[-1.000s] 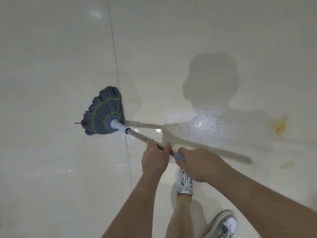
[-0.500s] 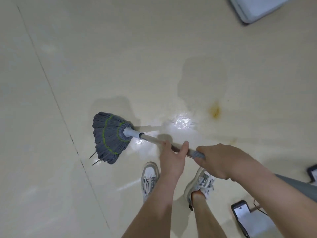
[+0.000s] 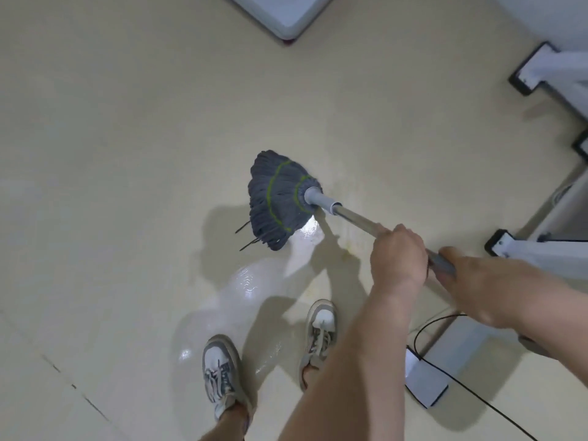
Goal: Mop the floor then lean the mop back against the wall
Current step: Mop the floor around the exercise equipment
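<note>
The mop has a grey string head with green stitching [image 3: 277,200] lying on the cream floor [image 3: 127,154] ahead of my feet. Its metal handle [image 3: 356,218] slants down to the right. My left hand [image 3: 397,257] is wrapped around the handle at the middle. Behind it, my right hand [image 3: 486,288] grips the handle's upper end. A wet, shiny patch [image 3: 254,281] spreads on the floor between the mop head and my shoes.
White frame legs with black feet [image 3: 521,79] stand at the right, another foot [image 3: 498,243] close to my right hand. A white device with a black cable [image 3: 424,385] lies on the floor by my right shoe. A pale furniture corner [image 3: 286,20] sits at top.
My view has swung right, bringing the frame legs and furniture corner into sight. The mop head has swept right, over the yellowish stain. Both hands kept their grip.
</note>
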Tool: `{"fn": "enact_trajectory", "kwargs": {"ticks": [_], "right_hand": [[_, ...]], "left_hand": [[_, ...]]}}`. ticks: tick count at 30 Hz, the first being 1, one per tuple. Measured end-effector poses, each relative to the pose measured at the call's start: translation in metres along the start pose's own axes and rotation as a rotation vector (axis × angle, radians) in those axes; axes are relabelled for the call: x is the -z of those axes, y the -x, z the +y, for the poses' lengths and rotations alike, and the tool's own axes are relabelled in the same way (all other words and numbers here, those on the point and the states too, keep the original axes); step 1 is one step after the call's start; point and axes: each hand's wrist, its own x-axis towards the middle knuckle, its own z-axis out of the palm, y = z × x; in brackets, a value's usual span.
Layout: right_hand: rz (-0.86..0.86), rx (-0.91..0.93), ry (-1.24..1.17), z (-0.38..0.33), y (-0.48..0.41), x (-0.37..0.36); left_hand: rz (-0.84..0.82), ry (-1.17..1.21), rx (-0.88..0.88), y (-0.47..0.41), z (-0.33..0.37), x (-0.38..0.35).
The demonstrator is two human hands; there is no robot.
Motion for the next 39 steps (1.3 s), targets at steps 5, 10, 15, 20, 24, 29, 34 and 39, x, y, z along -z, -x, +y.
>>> {"fn": "enact_trajectory", "kwargs": {"ticks": [5,10,15,20,24,29,34,39], "right_hand": [[-0.082,-0.092,-0.272,0.006,-0.006,0.002],[-0.089,-0.039,-0.359,-0.036,-0.009,0.012],[-0.072,0.046,-0.261,-0.132,-0.029,0.052],[-0.120,0.098,-0.379,-0.267,-0.055,0.121],[-0.095,0.182,-0.426,-0.367,-0.079,0.165],[-0.106,0.293,-0.611,-0.442,-0.101,0.164],[-0.022,0.321,-0.673,-0.412,-0.107,0.133],[-0.069,0.237,-0.872,-0.321,-0.117,0.133]], "left_hand": [[-0.174,-0.359,-0.443,0.008,-0.004,0.006],[-0.077,-0.599,-0.506,-0.003,-0.028,0.038],[0.020,-0.589,-0.462,-0.025,-0.075,0.129],[0.124,-0.164,-0.311,-0.039,-0.141,0.262],[0.252,0.247,0.033,-0.060,-0.176,0.357],[0.373,0.494,0.344,-0.102,-0.212,0.413],[0.401,0.590,0.399,-0.106,-0.208,0.384],[0.289,0.450,0.333,-0.123,-0.143,0.321]]}}
